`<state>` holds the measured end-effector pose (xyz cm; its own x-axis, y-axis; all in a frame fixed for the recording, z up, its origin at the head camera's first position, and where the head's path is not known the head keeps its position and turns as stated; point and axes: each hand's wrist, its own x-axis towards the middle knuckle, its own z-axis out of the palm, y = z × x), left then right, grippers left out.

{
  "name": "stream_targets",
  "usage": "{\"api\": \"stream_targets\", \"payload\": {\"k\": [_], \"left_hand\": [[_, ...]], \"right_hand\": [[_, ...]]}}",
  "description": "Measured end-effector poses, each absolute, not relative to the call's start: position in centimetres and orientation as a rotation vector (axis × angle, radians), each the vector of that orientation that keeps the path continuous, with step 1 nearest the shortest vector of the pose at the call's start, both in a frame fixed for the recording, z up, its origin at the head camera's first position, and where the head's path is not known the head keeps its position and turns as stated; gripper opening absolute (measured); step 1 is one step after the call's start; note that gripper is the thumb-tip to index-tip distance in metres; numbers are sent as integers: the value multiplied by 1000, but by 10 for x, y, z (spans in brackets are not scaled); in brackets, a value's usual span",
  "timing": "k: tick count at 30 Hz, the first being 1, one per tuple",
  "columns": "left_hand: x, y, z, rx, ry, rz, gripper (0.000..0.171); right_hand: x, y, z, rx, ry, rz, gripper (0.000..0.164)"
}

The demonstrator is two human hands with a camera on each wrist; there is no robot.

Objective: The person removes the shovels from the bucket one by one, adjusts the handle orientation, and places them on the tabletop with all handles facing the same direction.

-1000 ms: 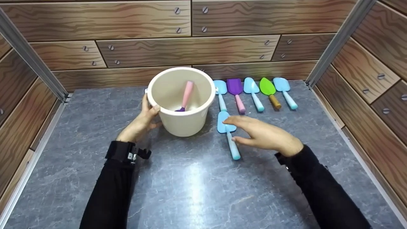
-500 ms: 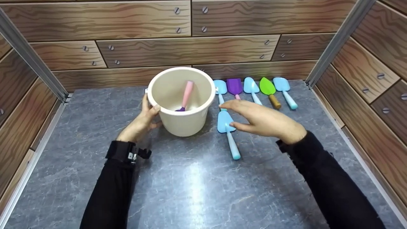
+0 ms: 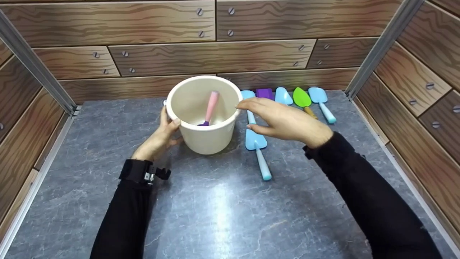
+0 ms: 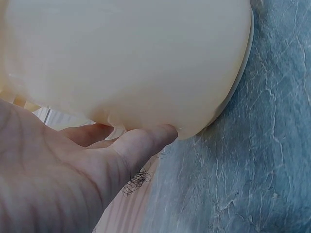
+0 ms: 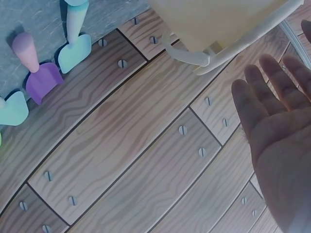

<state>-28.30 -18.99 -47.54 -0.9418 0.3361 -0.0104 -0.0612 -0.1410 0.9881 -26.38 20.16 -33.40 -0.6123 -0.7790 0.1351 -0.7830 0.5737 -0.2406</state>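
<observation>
A cream plastic bucket (image 3: 207, 142) stands upright on the grey marbled surface. My left hand (image 3: 158, 135) holds its left side, with the thumb just below the rim; fingertips touch the wall in the left wrist view. Inside leans a toy shovel with a pink handle (image 3: 212, 106), its purple blade mostly hidden. My right hand (image 3: 287, 118) hovers beside the bucket's right rim, holding nothing. In the right wrist view its fingers (image 5: 269, 92) are extended. Below it lies a light-blue shovel (image 3: 263, 162), its blade partly covered by the hand.
Along the back wall lie another blue shovel (image 3: 250, 117), a purple shovel (image 3: 264, 93), a light-blue shovel (image 3: 283, 96), a green shovel (image 3: 301, 97) and a far-right blue shovel (image 3: 327, 112). The right hand hides some handles. Wood-patterned walls (image 3: 215, 59) enclose the surface.
My right hand has moved from over the near blue shovel up and left to the bucket's right rim, still holding nothing. My left hand and the bucket have not moved.
</observation>
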Motion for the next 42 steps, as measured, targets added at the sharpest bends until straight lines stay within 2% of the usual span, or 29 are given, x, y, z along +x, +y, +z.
{"api": "stream_targets", "payload": {"k": [12, 21, 35, 40, 42], "left_hand": [[-283, -190, -475, 304, 1873, 2163, 168], [-284, -190, -474, 288, 1886, 2148, 171], [-284, -191, -476, 306, 1908, 2136, 163], [-284, -191, -476, 291, 1901, 2141, 165], [-284, -191, -475, 288, 1909, 2135, 165]], "right_hand": [[-291, 170, -330, 1359, -2777, 437, 47], [-313, 141, -332, 1370, -2792, 408, 50], [-342, 100, -339, 1402, -2902, 273, 61], [-349, 86, -344, 1438, -2953, 223, 61], [-349, 81, -345, 1432, -2962, 159, 56]]}}
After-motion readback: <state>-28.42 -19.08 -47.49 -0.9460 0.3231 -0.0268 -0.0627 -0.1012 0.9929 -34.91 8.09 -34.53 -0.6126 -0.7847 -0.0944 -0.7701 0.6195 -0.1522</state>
